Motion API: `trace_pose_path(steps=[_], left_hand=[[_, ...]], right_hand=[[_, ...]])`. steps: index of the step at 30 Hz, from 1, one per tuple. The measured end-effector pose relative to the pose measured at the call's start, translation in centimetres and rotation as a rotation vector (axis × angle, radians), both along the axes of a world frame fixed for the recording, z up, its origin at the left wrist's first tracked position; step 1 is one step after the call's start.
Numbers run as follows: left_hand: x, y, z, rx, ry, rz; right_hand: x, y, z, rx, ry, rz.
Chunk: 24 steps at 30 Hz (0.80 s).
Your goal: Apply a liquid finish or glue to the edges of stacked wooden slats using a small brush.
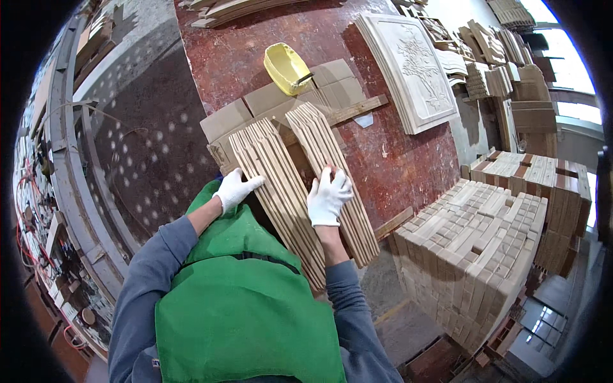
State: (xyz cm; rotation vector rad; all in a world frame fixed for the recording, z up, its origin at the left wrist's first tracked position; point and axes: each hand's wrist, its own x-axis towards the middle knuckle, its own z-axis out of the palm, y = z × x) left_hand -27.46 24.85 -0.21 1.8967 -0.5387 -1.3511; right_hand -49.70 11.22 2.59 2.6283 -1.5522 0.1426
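Two rows of long, narrow wooden strips, set on edge side by side, lie in front of me: a left row (pixel 276 198) and a right row (pixel 348 204), with a gap between them. My left hand (pixel 235 190), in a white glove, rests at the outer edge of the left row, thumb stretched toward the strips. My right hand (pixel 330 198), also gloved in white, is over the right row's inner side with its fingers curled. A small reddish spot shows at its fingertips; what they hold, if anything, cannot be made out.
Beyond the strips lie flattened cardboard (pixel 336 83), a yellow cut-open container (pixel 285 67) and a wooden batten (pixel 359 110) on the red worktable (pixel 408 172). Carved white panels (pixel 415 70) are stacked at far right. Nearer on the right stands a tall block of stacked wood pieces (pixel 469 236).
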Motion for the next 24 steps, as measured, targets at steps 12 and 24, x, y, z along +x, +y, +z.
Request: trace_pose_path(steps=[12,24], left_hand=[[0.1,0.0,-0.6,-0.005,0.033,-0.002],[0.2,-0.4,0.4,0.037,0.090,-0.003]], right_hand=[[-0.4,0.2,-2.0,-0.196,-0.055,0.039],[-0.7,-0.6,0.0,-0.124,-0.062,0.051]])
